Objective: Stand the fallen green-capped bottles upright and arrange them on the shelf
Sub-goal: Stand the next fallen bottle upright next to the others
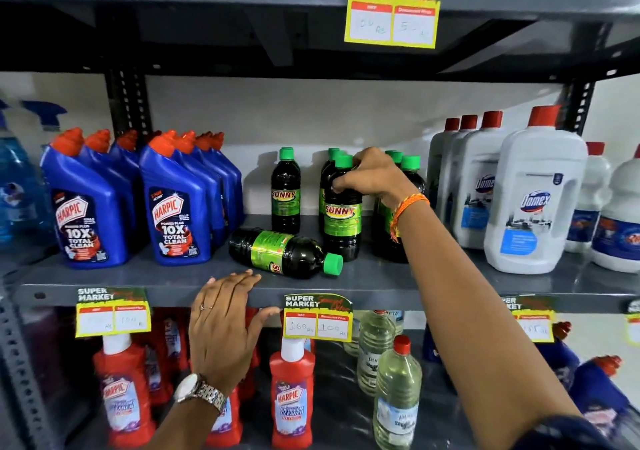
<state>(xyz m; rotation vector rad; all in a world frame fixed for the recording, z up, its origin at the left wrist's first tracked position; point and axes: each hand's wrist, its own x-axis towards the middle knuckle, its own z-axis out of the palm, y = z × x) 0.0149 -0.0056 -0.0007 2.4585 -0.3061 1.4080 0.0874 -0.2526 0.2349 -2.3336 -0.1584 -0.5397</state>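
Note:
One dark green-capped bottle (282,252) lies on its side on the grey middle shelf (381,276), cap pointing right toward the shelf front. My right hand (370,176) is closed around the shoulder of an upright green-capped bottle (342,221) standing just behind the fallen one's cap. Another upright bottle (285,191) stands alone further left and back. More green-capped bottles (410,169) stand behind my right wrist, partly hidden. My left hand (225,321) rests flat on the shelf's front lip, fingers spread, a little short of the fallen bottle.
Blue Harpic bottles (173,214) stand in rows to the left, white Domex jugs (533,200) to the right. A price tag (317,318) hangs on the shelf lip. Red Harpic bottles (292,390) and clear bottles (394,394) fill the shelf below.

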